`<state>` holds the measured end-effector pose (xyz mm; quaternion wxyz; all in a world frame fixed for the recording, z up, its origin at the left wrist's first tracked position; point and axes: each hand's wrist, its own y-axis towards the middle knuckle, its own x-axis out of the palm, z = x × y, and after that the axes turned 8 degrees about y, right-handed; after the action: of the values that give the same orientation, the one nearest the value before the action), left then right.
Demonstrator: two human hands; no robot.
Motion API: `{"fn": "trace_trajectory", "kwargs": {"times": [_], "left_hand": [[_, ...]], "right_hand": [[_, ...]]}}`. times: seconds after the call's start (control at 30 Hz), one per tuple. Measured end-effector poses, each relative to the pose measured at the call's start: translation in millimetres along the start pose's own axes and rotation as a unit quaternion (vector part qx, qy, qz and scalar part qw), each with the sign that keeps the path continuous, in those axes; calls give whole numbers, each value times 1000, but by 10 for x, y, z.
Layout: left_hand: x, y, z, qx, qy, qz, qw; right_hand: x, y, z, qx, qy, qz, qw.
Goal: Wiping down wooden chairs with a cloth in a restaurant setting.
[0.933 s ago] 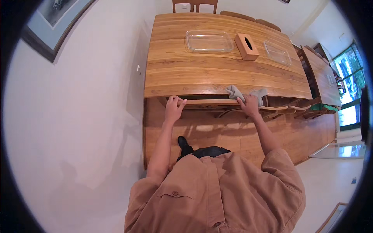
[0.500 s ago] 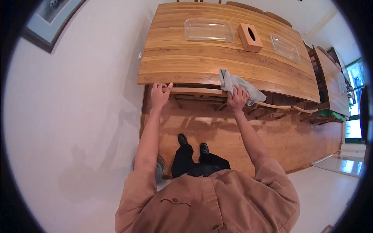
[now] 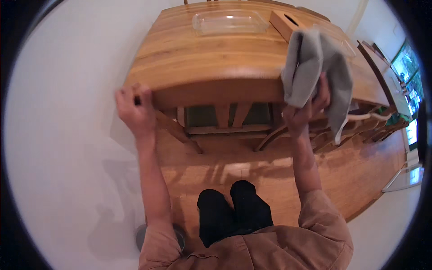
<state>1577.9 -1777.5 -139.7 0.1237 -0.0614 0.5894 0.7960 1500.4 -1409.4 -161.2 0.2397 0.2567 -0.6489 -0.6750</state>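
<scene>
In front of me is a wooden chair, its backrest toward me at the near edge of the wooden table. My left hand is closed around the left end of the backrest's top rail. A grey cloth hangs in folds from my closed right hand, at the rail's right end. The cloth hides part of that hand, and whether its fingers also grip the rail is unclear. Below the rail, slats and a dark green seat show.
On the table are a clear glass dish, a wooden tissue box and a second clear dish partly behind the cloth. More chairs line the table's right side. A white wall runs along my left. A grey round bin stands beside my left arm.
My view has come lower and closer to the chair, whose backrest looks larger. My hands appear farther apart. The cloth has swung up and hangs over my right hand.
</scene>
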Motion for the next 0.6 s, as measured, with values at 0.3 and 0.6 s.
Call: {"fn": "trace_trajectory", "kwargs": {"times": [0.3, 0.6], "left_hand": [[33, -239, -100, -50, 42, -42, 997], [-194, -32, 111, -60, 32, -113, 991]], "right_hand": [[236, -1279, -1, -143, -57, -132, 979], [285, -352, -488, -85, -83, -27, 992]]}}
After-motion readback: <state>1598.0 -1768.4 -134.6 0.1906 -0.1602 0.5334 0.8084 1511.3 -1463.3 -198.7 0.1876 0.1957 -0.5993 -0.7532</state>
